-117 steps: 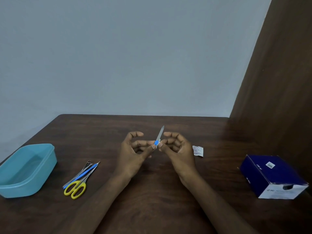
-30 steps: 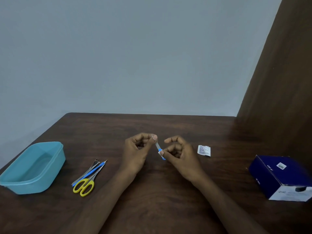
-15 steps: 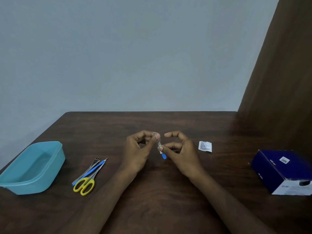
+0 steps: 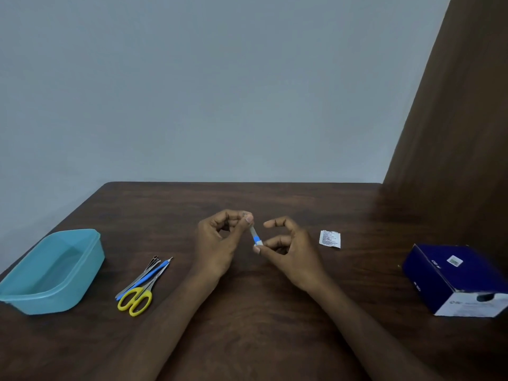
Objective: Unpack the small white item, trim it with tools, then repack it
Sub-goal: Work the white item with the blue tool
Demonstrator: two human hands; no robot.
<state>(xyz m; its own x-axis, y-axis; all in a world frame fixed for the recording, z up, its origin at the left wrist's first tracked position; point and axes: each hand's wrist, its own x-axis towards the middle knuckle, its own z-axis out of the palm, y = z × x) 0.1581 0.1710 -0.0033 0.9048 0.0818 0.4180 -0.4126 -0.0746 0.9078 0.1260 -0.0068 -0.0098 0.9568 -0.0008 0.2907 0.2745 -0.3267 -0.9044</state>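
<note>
While both hands work above the middle of the dark wooden bench [image 4: 275, 339], a person holds a slim white-and-blue item [image 4: 255, 237] between them. The left hand [image 4: 220, 243] pinches its upper, pale end between thumb and curled fingers, and the right hand [image 4: 291, 251] pinches its lower end, just below the blue band, with the index finger arched clear above. The item slants from the left hand's fingertips down toward the right hand's thumb. Just right of the right hand, a small white printed packet [image 4: 330, 238] lies flat on the wood. Farther right, near the bench edge, sits a dark blue box [image 4: 450, 276] with a white end panel. To the left, yellow-handled scissors [image 4: 137, 298] lie bundled with a blue-handled tool [image 4: 148, 276] and other thin metal tools, beside a light blue plastic tub [image 4: 52, 270] at the far left.
</note>
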